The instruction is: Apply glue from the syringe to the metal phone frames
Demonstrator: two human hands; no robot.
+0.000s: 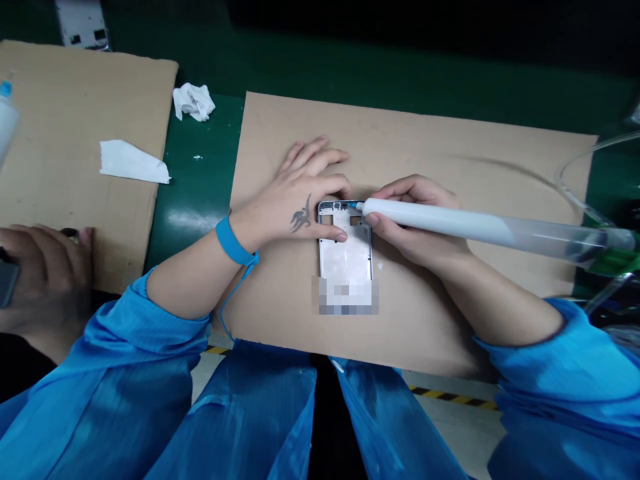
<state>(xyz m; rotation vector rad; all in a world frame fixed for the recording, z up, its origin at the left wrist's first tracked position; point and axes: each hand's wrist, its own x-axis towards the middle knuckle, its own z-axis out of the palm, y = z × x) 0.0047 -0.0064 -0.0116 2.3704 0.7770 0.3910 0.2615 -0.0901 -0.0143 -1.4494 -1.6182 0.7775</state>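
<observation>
A white-backed metal phone frame [345, 253] lies flat on a cardboard sheet [450, 153], its lower part blurred out. My left hand [300, 197] rests over its upper left corner, with the thumb across the frame's face. My right hand [413, 227] grips a large white syringe dispenser [480, 230] that lies nearly level. Its thin blue tip touches the frame's top edge. A blue strap [235, 241] circles my left wrist, and its cord trails down towards my sleeve.
A second cardboard sheet [75, 120] on the green bench [200, 187] holds white paper [133, 162]. Crumpled tissue [193, 102] lies near it. A co-worker's hand [47, 267] and a white bottle [6, 120] are at far left. Clear tubing [575, 167] runs at right.
</observation>
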